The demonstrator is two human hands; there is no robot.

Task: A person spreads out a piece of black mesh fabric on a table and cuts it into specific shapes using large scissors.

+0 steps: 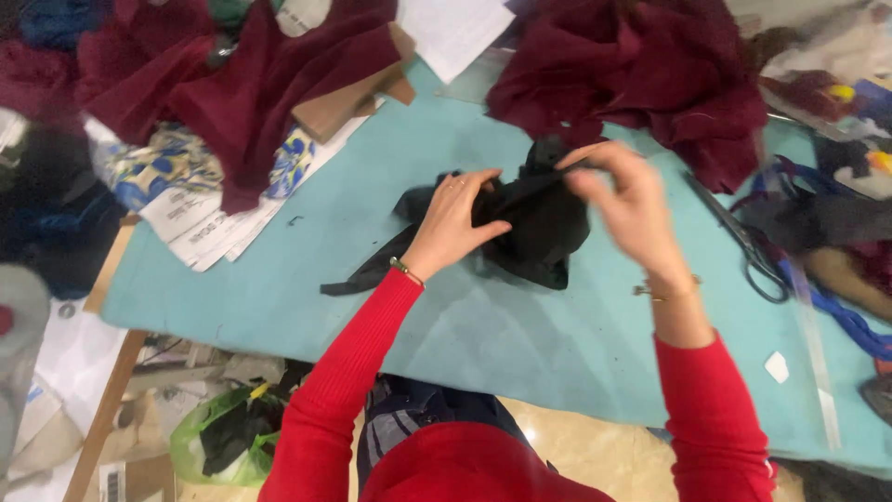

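Note:
A bunched piece of black fabric [544, 223] lies on the light blue table top [446, 325], with a black strip trailing toward the lower left. My left hand [455, 218] presses on and grips the fabric's left side. My right hand [627, 204], blurred by motion, pinches the fabric's upper edge between thumb and fingers. Both arms wear red sleeves, and each wrist has a bracelet.
Dark red fabric [641, 74] is heaped at the back right and more dark red fabric [232, 84] at the back left over patterned cloth and papers. Black-handled scissors [748, 246] lie right of my hands. A clear ruler [816, 344] and blue cord sit at the right edge.

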